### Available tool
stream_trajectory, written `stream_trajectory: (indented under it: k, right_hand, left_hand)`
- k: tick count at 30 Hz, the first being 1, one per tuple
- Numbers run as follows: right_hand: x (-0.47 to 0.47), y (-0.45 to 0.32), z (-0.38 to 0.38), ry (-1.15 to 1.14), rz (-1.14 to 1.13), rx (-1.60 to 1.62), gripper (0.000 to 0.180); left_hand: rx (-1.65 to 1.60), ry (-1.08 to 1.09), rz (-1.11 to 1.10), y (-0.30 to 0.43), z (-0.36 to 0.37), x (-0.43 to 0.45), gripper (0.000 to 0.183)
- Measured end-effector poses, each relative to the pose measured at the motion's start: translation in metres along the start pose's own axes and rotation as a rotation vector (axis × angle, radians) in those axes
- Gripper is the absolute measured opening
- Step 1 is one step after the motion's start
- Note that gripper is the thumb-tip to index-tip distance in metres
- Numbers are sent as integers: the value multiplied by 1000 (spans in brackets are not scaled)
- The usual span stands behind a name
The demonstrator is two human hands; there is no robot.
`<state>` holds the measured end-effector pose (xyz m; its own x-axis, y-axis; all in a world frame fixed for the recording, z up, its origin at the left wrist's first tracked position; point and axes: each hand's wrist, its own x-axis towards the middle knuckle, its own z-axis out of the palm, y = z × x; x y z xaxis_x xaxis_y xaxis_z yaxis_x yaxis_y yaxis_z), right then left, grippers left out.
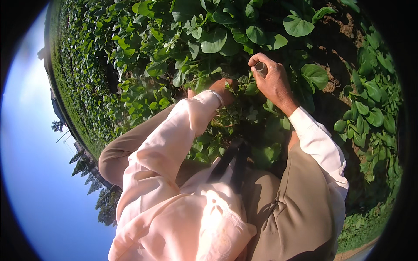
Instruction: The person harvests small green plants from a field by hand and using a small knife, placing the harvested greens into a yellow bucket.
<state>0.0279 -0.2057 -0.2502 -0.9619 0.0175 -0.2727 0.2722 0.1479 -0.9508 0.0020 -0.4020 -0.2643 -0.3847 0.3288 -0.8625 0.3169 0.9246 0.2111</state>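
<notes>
My right hand (pixel 273 81) is closed around the handle of a tool (pixel 261 68), whose round, hollow-looking butt end faces up at me. The rest of that tool is lost behind the hand and the leaves. To its left, my left hand (pixel 223 89) reaches down among small-leaved green plants (pixel 243 85), its back turned to me. Foliage and the sleeve cover most of its fingers, so what they hold cannot be made out. Broad-leaved plants (pixel 214 40) grow just beyond both hands.
My bent knees in brown trousers (pixel 300 195) flank the plants below my hands. Bare reddish soil (pixel 331 80) shows on the right, beside another row of leafy plants (pixel 367 107). Dense crop rows (pixel 98 65) stretch away leftward toward trees (pixel 106 202) and the sky.
</notes>
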Motion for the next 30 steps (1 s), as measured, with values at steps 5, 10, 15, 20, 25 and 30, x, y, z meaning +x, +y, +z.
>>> stream_trajectory:
  k: [5, 10, 15, 20, 25, 30]
  right_hand:
    - [8, -3, -3, 264, 75, 160, 7]
    - [-5, 1, -16, 258, 185, 322, 5]
    - [-11, -14, -17, 82, -61, -86, 12]
    - [-6, -12, -11, -106, -82, -289, 14]
    - [18, 0, 3, -203, -114, -390, 17]
    - [37, -10, 0, -341, -78, -361, 13]
  left_hand:
    - [-70, 207, 38, 27, 15, -12, 40]
    - [227, 415, 125, 23, -28, -16, 42]
    - [-109, 602, -361, -28, -58, -2, 39]
    - [-181, 524, -578, -80, -54, 46, 41]
    - [40, 428, -314, -103, -43, 80, 43]
    - [1, 340, -419, -113, -50, 80, 48]
